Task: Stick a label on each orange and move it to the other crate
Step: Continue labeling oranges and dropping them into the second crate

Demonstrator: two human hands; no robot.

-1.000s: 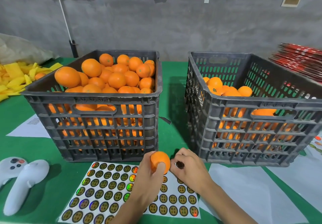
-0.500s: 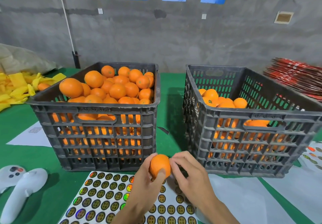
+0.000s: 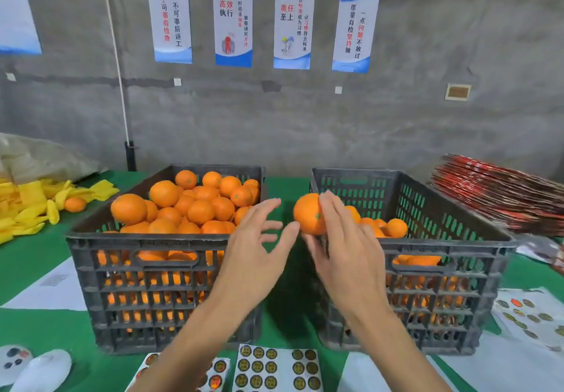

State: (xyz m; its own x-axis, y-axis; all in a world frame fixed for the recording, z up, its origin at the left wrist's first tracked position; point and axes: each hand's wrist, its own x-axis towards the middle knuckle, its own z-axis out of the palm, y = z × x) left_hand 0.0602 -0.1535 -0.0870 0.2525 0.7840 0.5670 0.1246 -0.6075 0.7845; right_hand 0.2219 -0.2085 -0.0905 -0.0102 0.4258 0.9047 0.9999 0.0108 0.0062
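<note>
Orange (image 3: 308, 214) sits gripped in the right hand (image 3: 345, 248) near the right crate (image 3: 442, 257); left hand (image 3: 256, 248) spreads wide, holding nothing.

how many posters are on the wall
5: four blue-and-white posters in a row, at and, and a fifth poster cut off by the left edge. More may hang out of view.

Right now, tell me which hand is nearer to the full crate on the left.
Left. The left hand hovers open over the near right corner of the full crate, while the right hand holds an orange in the gap beside the other crate.
</note>
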